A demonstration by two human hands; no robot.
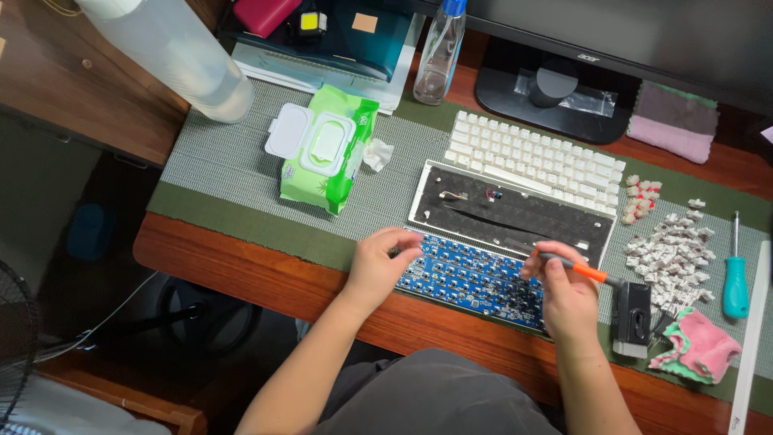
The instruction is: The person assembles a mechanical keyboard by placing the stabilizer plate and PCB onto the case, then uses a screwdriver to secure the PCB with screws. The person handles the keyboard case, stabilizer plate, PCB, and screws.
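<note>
The left hand (pixel 378 262) rests at the left end of the blue circuit board (pixel 471 280), its fingers (pixel 400 242) curled down onto the board's edge and steadying it rather than closing around anything. The right hand (pixel 564 286) is closed on the orange handle of a small brush tool (pixel 600 278), whose black head (pixel 634 316) hangs off to the right, just beyond the board's right end. The board lies at the front of the tabletop (pixel 241 262), touching or just in front of the empty black keyboard case (pixel 515 213), with the white keycap block (pixel 535 157) behind that. A heap of loose white switches (pixel 672 258) sits near the right hand, a teal screwdriver (pixel 735 278) beyond it, and a pink-and-green cloth (pixel 700 346) just beside the brush head. A green pack of wet wipes (pixel 326 149) lies well apart to the left. The main risk, as I judge it, is the board sliding towards the tabletop's front edge if the left hand eases off, since it sits close to that edge. A wide sweep of the right hand could also knock the brush head into the switch heap and scatter it.
</note>
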